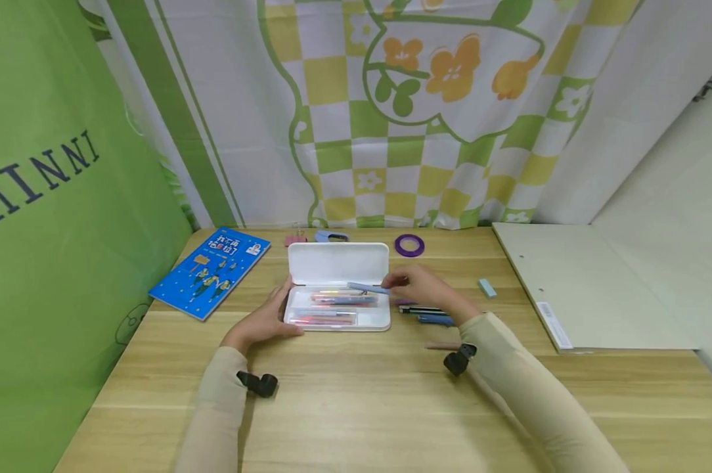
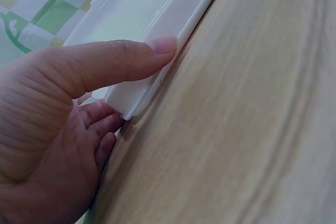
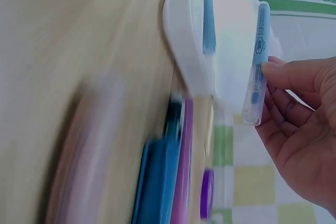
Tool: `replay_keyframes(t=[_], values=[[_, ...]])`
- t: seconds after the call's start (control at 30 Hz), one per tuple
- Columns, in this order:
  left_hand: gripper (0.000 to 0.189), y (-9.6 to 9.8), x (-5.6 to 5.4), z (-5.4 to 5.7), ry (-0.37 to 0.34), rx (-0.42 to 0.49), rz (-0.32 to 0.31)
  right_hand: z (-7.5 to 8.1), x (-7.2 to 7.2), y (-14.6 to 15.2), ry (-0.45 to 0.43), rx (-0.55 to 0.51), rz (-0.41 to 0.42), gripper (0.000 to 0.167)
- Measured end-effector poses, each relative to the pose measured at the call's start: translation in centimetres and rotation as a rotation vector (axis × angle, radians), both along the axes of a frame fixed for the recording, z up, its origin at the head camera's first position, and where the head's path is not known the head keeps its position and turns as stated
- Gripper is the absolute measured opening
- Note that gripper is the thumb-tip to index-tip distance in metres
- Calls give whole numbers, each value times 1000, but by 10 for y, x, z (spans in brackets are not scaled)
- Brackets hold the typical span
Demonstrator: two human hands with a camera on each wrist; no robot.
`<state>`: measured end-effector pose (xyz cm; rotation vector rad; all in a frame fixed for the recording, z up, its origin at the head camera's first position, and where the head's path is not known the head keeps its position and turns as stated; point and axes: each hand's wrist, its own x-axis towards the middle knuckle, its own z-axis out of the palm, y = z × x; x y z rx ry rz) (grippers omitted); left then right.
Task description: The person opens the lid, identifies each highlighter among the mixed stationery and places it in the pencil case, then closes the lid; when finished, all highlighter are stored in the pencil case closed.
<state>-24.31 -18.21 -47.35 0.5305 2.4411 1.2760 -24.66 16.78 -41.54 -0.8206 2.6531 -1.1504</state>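
My right hand [image 1: 418, 286] pinches light, slippery blue pen [image 1: 368, 288] at its end; left hand [image 1: 267, 320] w/ thumb steadies stiff pencil case [image 1: 338, 263].

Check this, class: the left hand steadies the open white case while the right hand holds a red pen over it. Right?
Not quite: the pen is blue, as the right wrist view shows. The left hand does steady the open white case, and the right hand holds the pen over it.

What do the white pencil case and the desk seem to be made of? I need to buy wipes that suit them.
The pencil case looks like hard plastic with a smooth, slightly glossy finish: thin moulded walls and rounded corners show in the left wrist view. The desk shows pale wood grain with a flat matt sheen; whether solid wood or laminate is unclear.
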Motion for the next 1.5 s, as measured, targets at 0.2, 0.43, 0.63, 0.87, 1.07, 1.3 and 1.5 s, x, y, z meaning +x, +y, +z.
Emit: replay_keyframes(t=[0.2,0.43,0.63,0.87,1.07,1.3,1.5], values=[[118,-1,-1,0,16,-18,5,-5,-21,-39,-8,14,35,11],[118,-1,-1,0,-13,-20,5,-16,-32,-64,-22,109,9,9],[118,-1,-3,-2,-7,-11,0,-21,-32,-70,52,144,0,9],[117,-2,-3,-4,16,-16,-2,-23,-31,-68,42,87,-33,8],[118,0,-2,-2,-11,-23,-1,-17,-21,-46,-5,-1,-47,10],[117,0,-5,-5,13,-15,-3,-1,5,0,-79,-88,-46,14],[118,-1,-3,-6,7,-7,-1,5,30,44,-183,-174,-76,18]])
